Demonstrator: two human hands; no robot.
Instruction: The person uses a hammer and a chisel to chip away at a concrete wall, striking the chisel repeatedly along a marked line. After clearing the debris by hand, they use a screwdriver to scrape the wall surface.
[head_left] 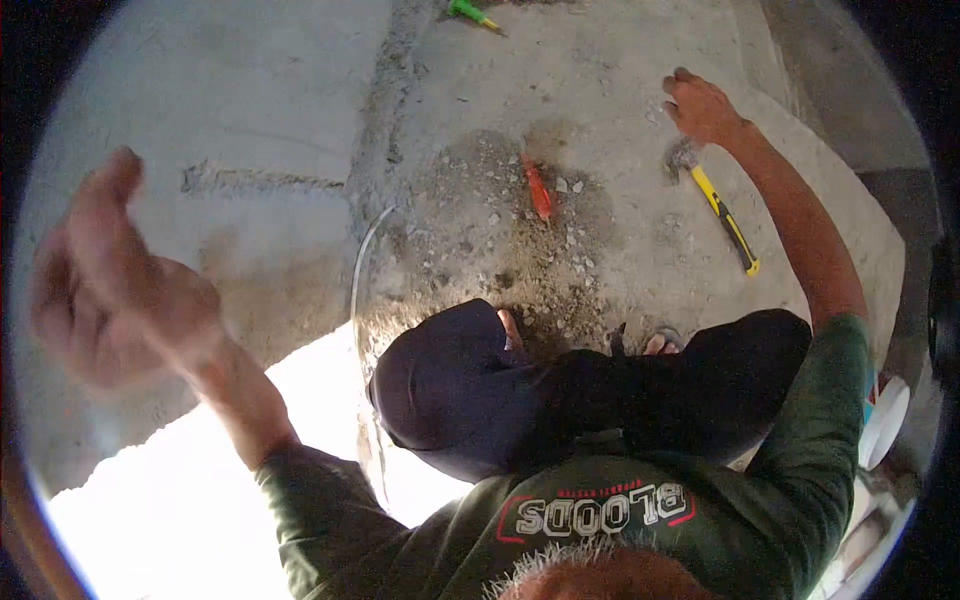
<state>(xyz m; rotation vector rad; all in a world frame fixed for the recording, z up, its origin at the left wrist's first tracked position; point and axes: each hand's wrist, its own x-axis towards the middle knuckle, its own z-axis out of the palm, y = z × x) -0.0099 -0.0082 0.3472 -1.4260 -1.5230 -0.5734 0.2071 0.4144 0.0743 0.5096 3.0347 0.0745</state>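
My left hand (120, 290) is raised at the far left, smeared by motion, with its fingers partly apart and nothing visible in it. Near the top right, my right hand (705, 108) hovers or rests over the concrete, fingers slightly bent and apart, holding nothing. Just below it lies a hammer (722, 215) with a yellow and black handle, its head close to the wrist. A tool with a red handle (538, 192) lies among the rubble between the hands. At the top edge is a green-handled tool (470, 12) with a yellowish shaft.
Broken chips and dust cover the concrete floor (640, 250) before my folded legs (600, 395). A rough groove (265, 181) runs across the concrete at the left. A thin curved strip (362, 260) stands near my knee. White round object (885, 422) at the lower right.
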